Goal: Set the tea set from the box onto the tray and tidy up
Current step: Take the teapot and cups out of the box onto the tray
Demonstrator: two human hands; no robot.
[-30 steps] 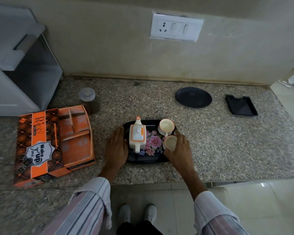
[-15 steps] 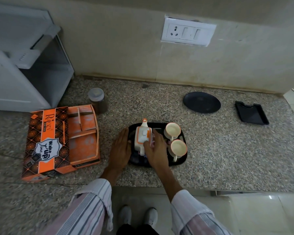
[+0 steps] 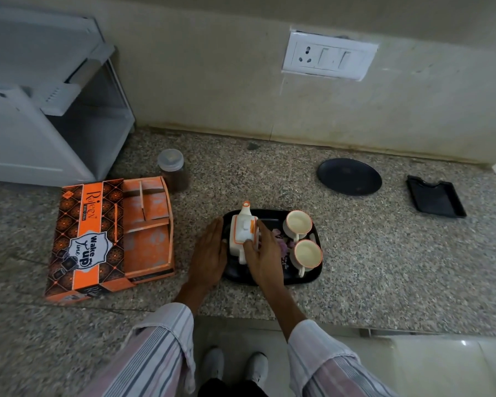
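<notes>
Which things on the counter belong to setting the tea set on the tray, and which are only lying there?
Part of the job:
teapot
two cups
floral tray
orange box
left hand, right hand

Only lying about:
lidded jar
round black plate
small black tray

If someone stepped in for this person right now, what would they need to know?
Left hand: flat, fingers straight, against the tray's left edge.
Right hand: fingers curled on the teapot, which stands on the tray.
Two cups stand upright on the tray's right side.
Box lies open to the left, with no tea set pieces showing inside.
Done: teapot and both cups are on the tray.
Left: probably settle the teapot, then close and put away the box.
</notes>
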